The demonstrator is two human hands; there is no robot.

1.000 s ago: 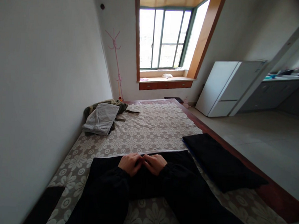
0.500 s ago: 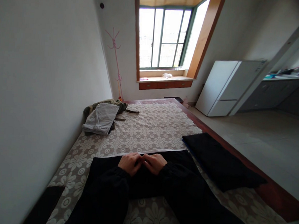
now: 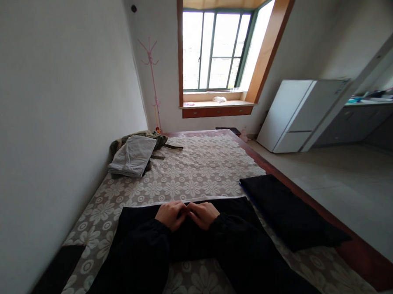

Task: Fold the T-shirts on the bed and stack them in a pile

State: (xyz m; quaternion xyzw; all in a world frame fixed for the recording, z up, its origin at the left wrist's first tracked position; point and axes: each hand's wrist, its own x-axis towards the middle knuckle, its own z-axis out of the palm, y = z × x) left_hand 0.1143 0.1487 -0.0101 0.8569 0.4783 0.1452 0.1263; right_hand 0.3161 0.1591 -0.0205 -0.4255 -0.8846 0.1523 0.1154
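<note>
A dark black cloth [image 3: 191,243] with a thin white strip along its far edge lies spread across the bed in front of me. Near the middle of that edge, my left hand [image 3: 171,214] rests on it with fingers curled in. Beside it, my right hand [image 3: 203,214] is closed in the same way. The fingertips of both hands meet and pinch at the fabric; the exact grip is partly hidden under the knuckles. Black sleeves cover both arms. To the right lies a folded black garment [image 3: 288,213], apart from my hands.
A floral cover [image 3: 195,164] lies over the bed, which has a reddish wooden edge [image 3: 368,265] on the right. Grey folded clothing [image 3: 133,157] sits on a camouflage item at the far left, beside the wall. Beyond stand a pink coat rack [image 3: 152,79] and a white fridge [image 3: 293,117].
</note>
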